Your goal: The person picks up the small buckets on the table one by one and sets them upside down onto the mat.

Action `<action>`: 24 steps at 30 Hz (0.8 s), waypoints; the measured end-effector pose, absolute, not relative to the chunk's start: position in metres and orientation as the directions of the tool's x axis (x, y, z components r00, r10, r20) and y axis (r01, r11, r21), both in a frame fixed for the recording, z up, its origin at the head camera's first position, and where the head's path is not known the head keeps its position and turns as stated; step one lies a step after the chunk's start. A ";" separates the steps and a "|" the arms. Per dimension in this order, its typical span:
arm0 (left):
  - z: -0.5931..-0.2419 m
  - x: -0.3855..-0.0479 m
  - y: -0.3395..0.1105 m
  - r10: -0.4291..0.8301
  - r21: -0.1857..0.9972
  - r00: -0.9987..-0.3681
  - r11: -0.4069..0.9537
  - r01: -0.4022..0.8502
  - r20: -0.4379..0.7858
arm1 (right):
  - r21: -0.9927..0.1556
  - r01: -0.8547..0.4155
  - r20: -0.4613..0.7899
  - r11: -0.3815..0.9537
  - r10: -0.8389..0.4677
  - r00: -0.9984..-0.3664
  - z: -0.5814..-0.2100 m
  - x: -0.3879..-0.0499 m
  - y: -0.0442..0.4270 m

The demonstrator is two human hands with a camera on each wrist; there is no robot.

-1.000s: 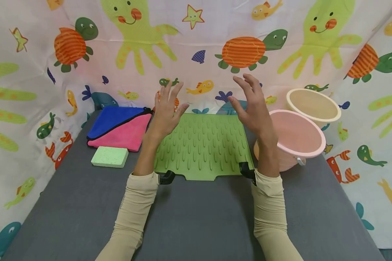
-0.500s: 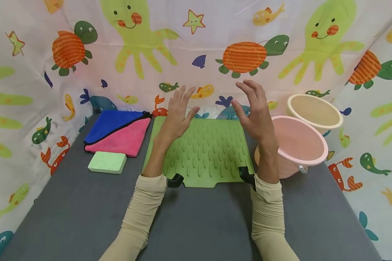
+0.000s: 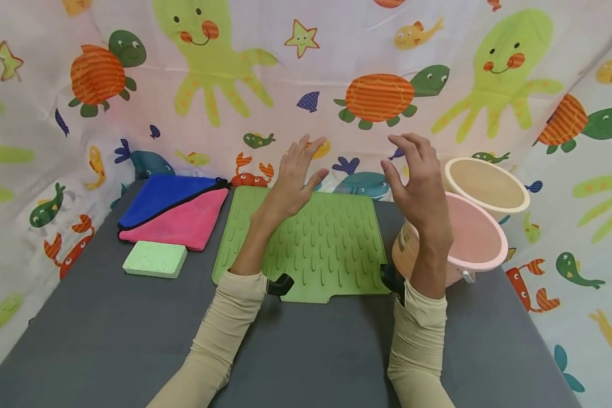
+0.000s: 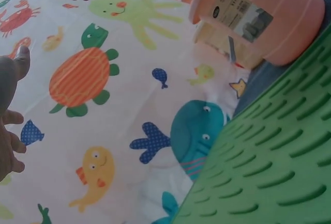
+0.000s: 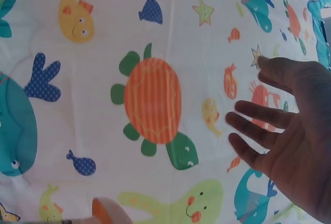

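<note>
Both hands are raised above the table and hold nothing. My left hand (image 3: 292, 184) hovers over the back of a green ridged mat (image 3: 326, 249), its fingers extended and the thumb apart. To the right, my right hand (image 3: 420, 190) is up in front of the pink bucket (image 3: 481, 232), fingers loosely bent. In the right wrist view that hand (image 5: 295, 136) shows its palm with relaxed, spread fingers. Part of the left hand (image 4: 10, 125) appears at the edge of the left wrist view, near no object.
A cream bucket (image 3: 484, 184) stands behind the pink one. At the left lie a folded blue and pink cloth (image 3: 175, 212) and a pale green sponge (image 3: 155, 259). A curtain (image 3: 306, 73) with sea animals hangs behind the grey table (image 3: 306, 351).
My left hand has moved right, across the mat. The right hand has shifted slightly right. The head view has tilted up a little; objects on the table stay in place.
</note>
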State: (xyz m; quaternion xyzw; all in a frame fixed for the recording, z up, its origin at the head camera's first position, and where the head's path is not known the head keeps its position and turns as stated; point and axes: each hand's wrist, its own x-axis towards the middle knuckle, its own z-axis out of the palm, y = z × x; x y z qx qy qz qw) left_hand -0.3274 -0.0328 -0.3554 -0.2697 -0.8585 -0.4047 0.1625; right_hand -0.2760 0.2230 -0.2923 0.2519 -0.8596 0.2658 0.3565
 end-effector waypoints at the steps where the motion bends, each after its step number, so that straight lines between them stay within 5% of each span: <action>1: -0.356 -0.327 -0.032 0.336 0.613 -0.805 0.523 0.592 0.490 | -0.278 -0.608 0.734 0.744 -0.244 -0.634 -0.293 -0.274 0.225; 8: -0.358 -0.328 -0.018 0.377 0.603 -0.764 0.470 0.645 0.523 | -0.261 -0.521 0.643 0.812 -0.256 -0.722 -0.288 -0.260 0.232; 15: -0.368 -0.324 0.013 0.469 0.633 -0.748 0.411 0.656 0.470 | -0.299 -0.442 0.340 0.846 -0.338 -0.877 -0.282 -0.251 0.249; 24: -0.396 -0.306 0.074 0.642 0.755 -0.692 0.261 0.602 0.329 | -0.332 -0.351 0.133 0.875 -0.325 -0.936 -0.284 -0.249 0.269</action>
